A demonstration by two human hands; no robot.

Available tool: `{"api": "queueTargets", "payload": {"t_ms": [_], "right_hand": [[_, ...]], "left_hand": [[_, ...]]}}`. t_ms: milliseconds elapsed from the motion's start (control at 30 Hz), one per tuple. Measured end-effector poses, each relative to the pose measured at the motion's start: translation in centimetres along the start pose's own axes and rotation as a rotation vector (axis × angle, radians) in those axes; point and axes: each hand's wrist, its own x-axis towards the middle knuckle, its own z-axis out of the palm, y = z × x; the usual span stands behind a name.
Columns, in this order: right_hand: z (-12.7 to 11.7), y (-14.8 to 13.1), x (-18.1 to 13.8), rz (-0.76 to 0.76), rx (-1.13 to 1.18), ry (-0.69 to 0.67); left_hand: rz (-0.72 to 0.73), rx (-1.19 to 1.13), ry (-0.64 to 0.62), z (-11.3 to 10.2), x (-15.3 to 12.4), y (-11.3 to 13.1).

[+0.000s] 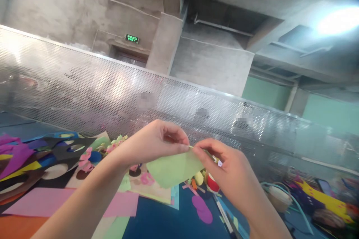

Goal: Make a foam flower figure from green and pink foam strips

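A perforated metal partition [84, 78] is stretching across the room, reflecting light. Behind it, a bare concrete wall [70, 11] is rising beside a pillar [164, 44], and 1 green exit sign [132, 38] is glowing above a doorway [130, 59]. Upper right, a ceiling light [340, 22] is glaring. Below, a blue tabletop [157, 222] is showing.

Coloured light green on held paper [175, 170]; plain pink on long sheet [42, 199]; purple on discs [204, 213]; dark blue on tabletop [159, 224]; dotted silver-grey on perforated screen [112, 78].
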Motion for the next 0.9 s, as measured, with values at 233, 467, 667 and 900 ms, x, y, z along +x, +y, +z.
{"api": "queueTargets", "payload": {"t_ms": [233,467,667,900], "right_hand": [[0.05,0.20,-0.07,-0.008,0.003,-0.006],[-0.14,0.22,-0.02,-0.022,0.020,-0.049],[0.02,0.11,0.00,-0.008,0.011,-0.018],[-0.10,0.36,0.00,-0.023,0.012,-0.036]], "left_hand": [[-0.072,-0.010,-0.032,-0.06,-0.06,-0.37],[-0.042,-0.010,-0.017,-0.05,-0.13,0.14],[-0.036,-0.015,-0.012,-0.02,-0.08,0.17],[-0.068,-0.001,-0.018,-0.09,-0.13,-0.41]]}}
